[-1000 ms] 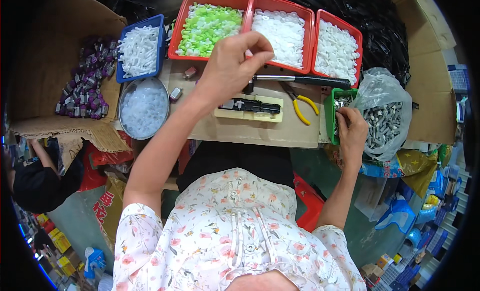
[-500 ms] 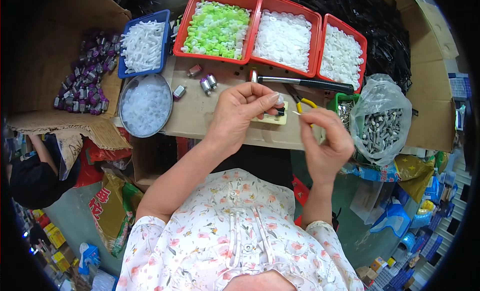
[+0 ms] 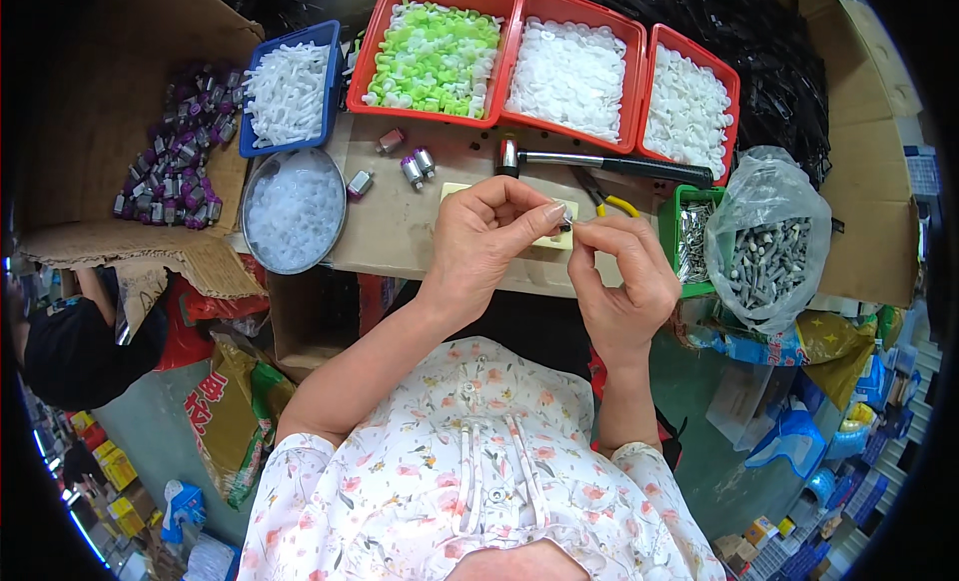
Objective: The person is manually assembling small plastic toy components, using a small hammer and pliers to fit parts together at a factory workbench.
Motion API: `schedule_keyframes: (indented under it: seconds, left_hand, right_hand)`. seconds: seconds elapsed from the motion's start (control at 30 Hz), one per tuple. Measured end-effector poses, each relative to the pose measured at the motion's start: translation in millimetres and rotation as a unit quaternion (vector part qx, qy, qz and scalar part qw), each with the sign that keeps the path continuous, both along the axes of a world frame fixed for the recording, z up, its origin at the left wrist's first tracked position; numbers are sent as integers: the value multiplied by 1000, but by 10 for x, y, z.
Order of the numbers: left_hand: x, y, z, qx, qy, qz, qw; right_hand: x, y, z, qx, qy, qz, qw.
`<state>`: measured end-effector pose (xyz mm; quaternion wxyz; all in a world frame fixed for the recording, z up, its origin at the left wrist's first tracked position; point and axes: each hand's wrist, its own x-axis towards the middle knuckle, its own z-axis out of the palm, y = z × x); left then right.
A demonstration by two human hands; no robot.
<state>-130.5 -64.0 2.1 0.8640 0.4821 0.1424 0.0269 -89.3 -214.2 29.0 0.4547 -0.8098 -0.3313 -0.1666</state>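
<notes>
A person in a floral blouse works at a counter, with a large cardboard box open at its left end, holding a heap of purple-and-silver motors. Three red bins stand side by side along the far edge: the left one filled with green and white plastic pieces, the other two with white ones. To the right, a clear plastic bag of grey parts leans against a green bin of shiny metal pieces. A blue bin of white rods sits at the left, just behind a round tray of translucent pieces.

Both hands meet above the near part of the counter. The left hand has thumb and forefinger pinched on a small piece; the right hand brings its thumb and forefinger to the same spot — whether they grip it too, one cannot tell.

Beyond them lies a hammer, head to the left; a cream block is partly hidden beneath the hands, and yellow-handled pliers rest beside it. Four loose motors lie near the tray. Smallest is the small piece itself — at the left fingertips, above the block, too tiny to make out.
</notes>
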Motion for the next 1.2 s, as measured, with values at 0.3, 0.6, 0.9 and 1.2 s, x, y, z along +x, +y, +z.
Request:
schedule_keyframes:
  seconds: [0.3, 0.6, 0.9, 1.2]
  left_hand:
    - [-62, 5, -70, 81, -65, 20, 994]
    - [-128, 218, -101, -92, 36, -101, 990]
    - [-154, 181, -124, -88, 64, -56, 992]
    - [-169, 272, -98, 78, 24, -24, 996]
  right_hand:
    - [-19, 55, -24, -17, 6, 4, 1000]
    - [171, -41, 36, 37, 327, 120, 936]
    - [46, 40, -71, 69, 289, 94, 950]
    - [242, -109, -165, 76, 276, 30, 958]
